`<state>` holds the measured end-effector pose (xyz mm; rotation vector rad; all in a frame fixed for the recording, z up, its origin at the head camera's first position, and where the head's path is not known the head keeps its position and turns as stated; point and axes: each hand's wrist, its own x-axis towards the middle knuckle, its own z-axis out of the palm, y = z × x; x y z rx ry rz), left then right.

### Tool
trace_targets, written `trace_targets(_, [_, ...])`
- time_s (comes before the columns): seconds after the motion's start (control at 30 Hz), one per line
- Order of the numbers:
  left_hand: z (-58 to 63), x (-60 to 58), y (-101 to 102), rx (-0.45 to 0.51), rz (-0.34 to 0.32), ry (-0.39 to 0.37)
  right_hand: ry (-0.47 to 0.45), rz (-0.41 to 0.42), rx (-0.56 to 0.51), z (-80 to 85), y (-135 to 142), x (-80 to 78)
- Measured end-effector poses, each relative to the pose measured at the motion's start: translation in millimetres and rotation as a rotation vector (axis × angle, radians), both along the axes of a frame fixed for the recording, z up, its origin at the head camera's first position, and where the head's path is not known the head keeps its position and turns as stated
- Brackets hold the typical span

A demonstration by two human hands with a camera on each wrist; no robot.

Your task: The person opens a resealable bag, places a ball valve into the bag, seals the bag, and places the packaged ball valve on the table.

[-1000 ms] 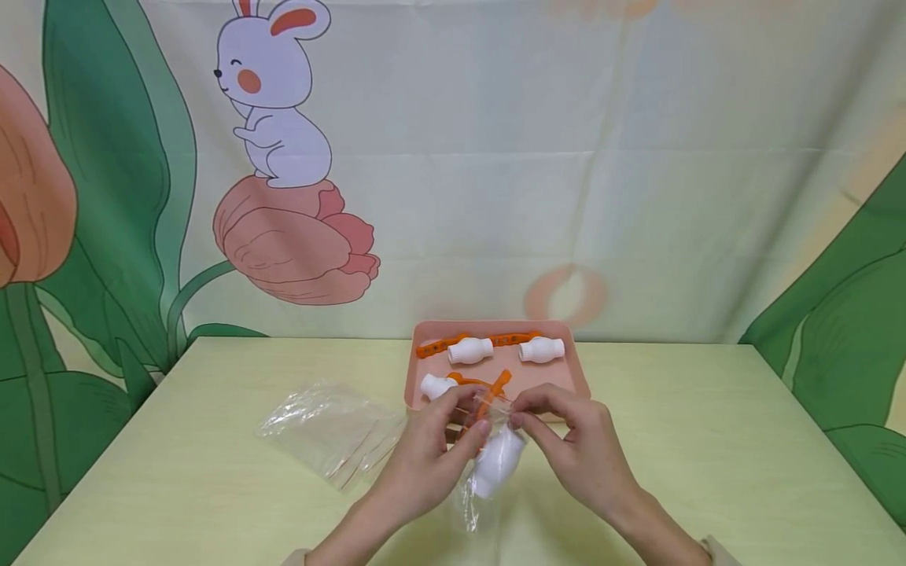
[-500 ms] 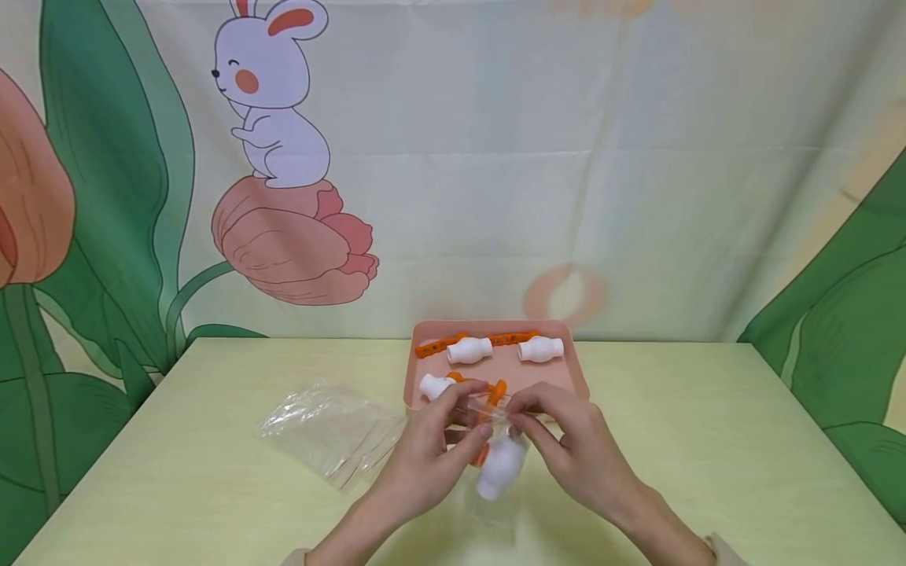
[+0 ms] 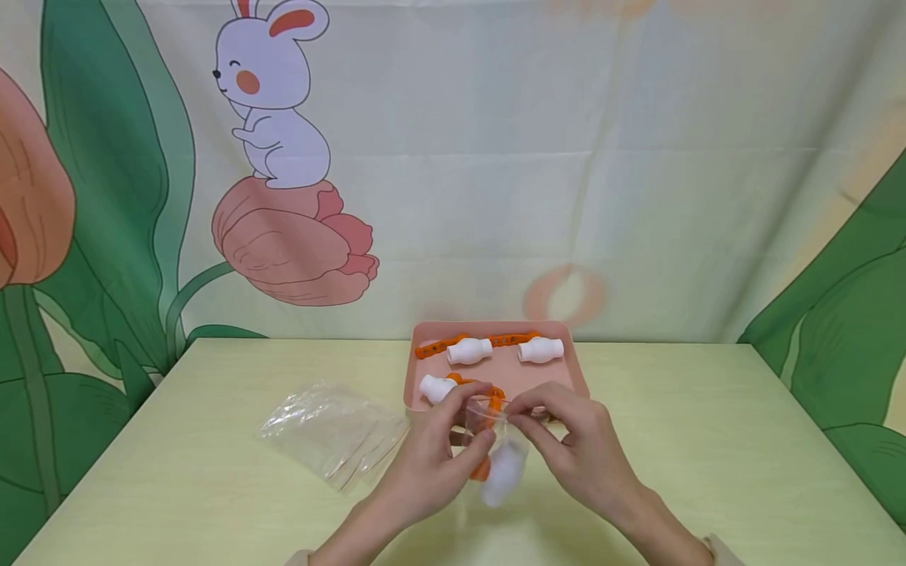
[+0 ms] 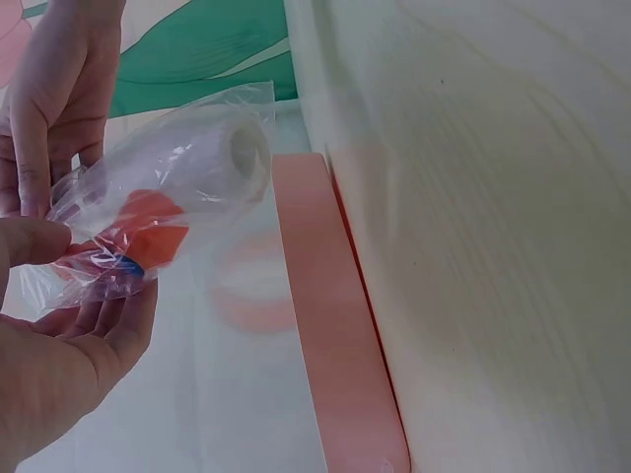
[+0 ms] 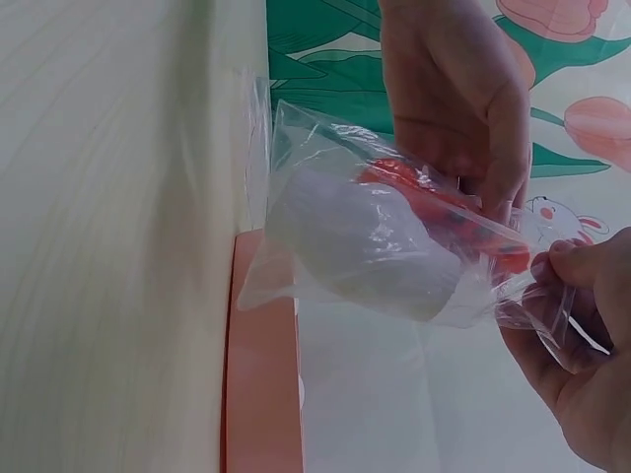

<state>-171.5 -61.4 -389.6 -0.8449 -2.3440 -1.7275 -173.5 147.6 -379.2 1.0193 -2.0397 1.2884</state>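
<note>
A clear zip bag (image 5: 296, 148) holds a white plastic ball valve (image 5: 370, 246) with an orange handle (image 4: 156, 232). My left hand (image 3: 435, 460) pinches the upper part of the bag between thumb and fingers, with the orange handle just beside them. With thumb and forefinger, my right hand (image 3: 583, 444) pinches the bag at its red-lined mouth. The valve hangs inside, white body low and to the right, blurred in the head view. Both hands are raised just in front of the pink tray (image 3: 576, 373).
Three more white valves (image 3: 470, 350) with orange handles lie in the tray, one partly behind my left hand. To the left, a fanned stack of flat clear bags (image 3: 322, 428) rests on the table (image 3: 708, 440). A printed cloth (image 3: 460, 196) hangs behind the table.
The orange handle has sunk lower in the bag, its top end dropping behind the bag's mouth. The white body has swung slightly down and right. Both hands keep their pinch on the bag.
</note>
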Motion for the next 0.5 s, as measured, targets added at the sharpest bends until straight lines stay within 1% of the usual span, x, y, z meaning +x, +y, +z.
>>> trace_targets(0.1, [0.2, -0.3, 0.3, -0.016, 0.016, 0.042, 0.000, 0.016, -0.011, 0.5, -0.6, 0.2])
trace_targets(0.2, [0.4, -0.7, 0.5, -0.015, 0.029, 0.050, 0.014, 0.025, -0.018, 0.6, -1.0, -0.1])
trace_targets(0.33, [0.4, -0.9, 1.1, 0.014, 0.026, 0.021, 0.031, 0.019, -0.026, 0.4, -1.2, -0.5])
trace_targets(0.43, [0.0, -0.8, 1.5, 0.036, 0.021, 0.013, 0.023, 0.012, -0.028, -0.1, -1.0, -0.9])
trace_targets(0.5, [-0.3, -0.7, 1.4, 0.052, 0.017, 0.009, 0.001, 0.003, -0.028, -0.2, -0.5, -0.8])
